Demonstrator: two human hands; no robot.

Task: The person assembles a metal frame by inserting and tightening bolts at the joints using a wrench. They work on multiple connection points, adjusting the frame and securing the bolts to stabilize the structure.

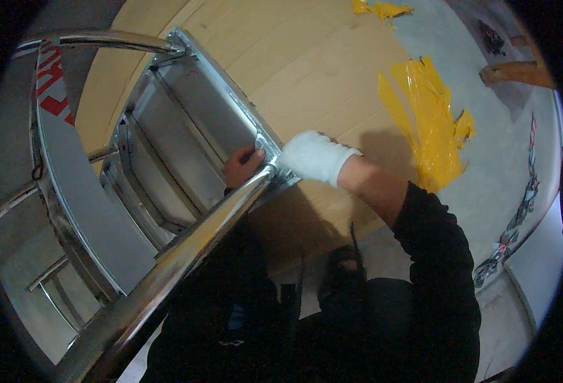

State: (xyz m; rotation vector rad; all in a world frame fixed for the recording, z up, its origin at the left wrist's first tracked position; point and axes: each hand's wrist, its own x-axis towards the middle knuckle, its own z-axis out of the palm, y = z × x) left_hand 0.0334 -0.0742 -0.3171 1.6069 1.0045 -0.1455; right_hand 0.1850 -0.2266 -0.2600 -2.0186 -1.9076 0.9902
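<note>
The metal frame (192, 131) is lying left of centre, its tube (185, 249) slanting lower left; at its central corner your left hand (243, 167) is resting half-curled inside, your gloved right hand (313, 156) bunching outside (grips hidden, cannot tell).

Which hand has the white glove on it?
The right hand, at the corner of the metal frame, wears the white glove; the left hand, partly hidden behind the thick metal tube, looks bare.
</note>
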